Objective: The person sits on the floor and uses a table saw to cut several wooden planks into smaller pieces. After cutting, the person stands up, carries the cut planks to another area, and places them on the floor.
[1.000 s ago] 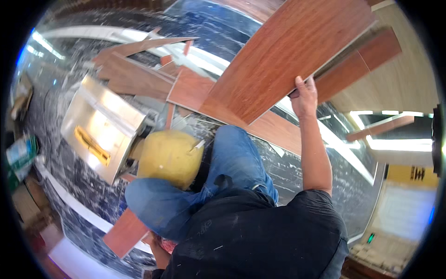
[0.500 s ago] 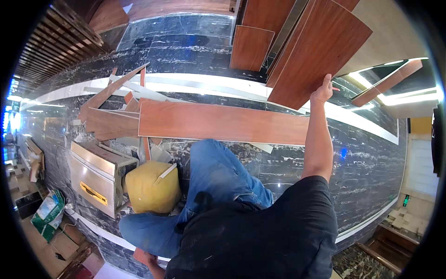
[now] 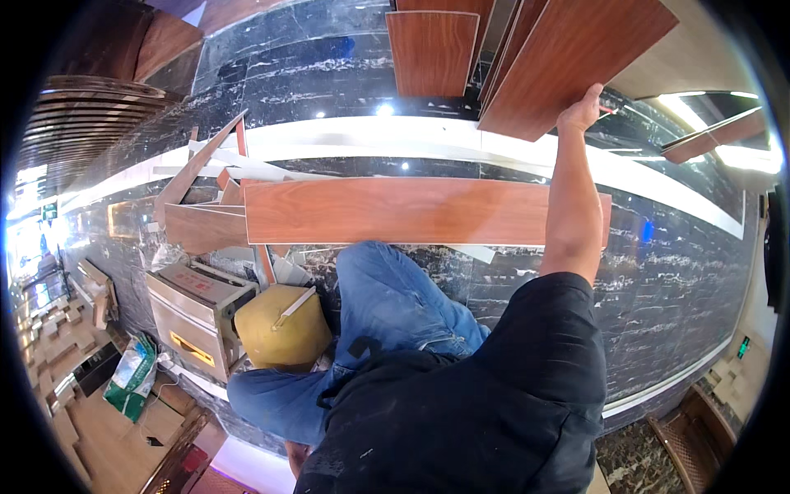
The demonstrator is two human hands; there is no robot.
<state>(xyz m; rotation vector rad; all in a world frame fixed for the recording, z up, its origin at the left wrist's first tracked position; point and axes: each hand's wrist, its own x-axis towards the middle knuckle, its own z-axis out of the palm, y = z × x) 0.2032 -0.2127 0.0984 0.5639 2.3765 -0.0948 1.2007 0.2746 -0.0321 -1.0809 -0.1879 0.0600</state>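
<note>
My right hand is raised and grasping the lower edge of a reddish-brown wood panel held up above the dark marble floor, over a long plank, and I cannot see my left hand.

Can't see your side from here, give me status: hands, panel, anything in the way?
Right hand grips tilted wood panel. Left hand out of view. Long plank lies below on the dark marble floor.

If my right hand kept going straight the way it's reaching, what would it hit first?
Your right hand already grips the lower edge of the tilted reddish wood panel, so that panel is first. Beyond it looks like dark marble wall, though depth is unclear.
</note>
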